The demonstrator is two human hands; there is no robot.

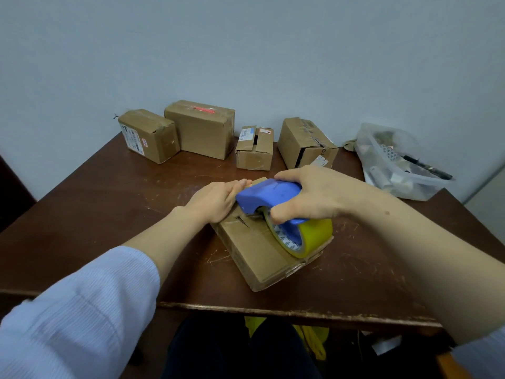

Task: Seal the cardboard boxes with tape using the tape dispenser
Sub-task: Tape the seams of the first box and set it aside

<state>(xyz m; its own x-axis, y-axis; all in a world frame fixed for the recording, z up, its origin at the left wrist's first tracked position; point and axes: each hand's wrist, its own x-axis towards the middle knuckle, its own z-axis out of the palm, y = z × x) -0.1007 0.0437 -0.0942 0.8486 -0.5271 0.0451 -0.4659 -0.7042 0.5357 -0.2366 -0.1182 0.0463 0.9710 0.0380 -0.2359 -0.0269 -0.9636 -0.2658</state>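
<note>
Two hands at cardboard box (pixel 262 258): L hand (pixel 216 201) flat, fingers straight, pressing its top; R hand (pixel 308 195) curled round tape dispenser (pixel 267 194), yellow roll (pixel 317 233) touching box top.

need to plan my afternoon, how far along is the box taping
Looks done: the left back box and the tall box beside it carry tape across their tops. In hand: the left hand presses the near box flat while the right hand grips the tape dispenser on it; its seam gapes. Left: the small box, flaps apart, and probably the ragged box to its right.
</note>
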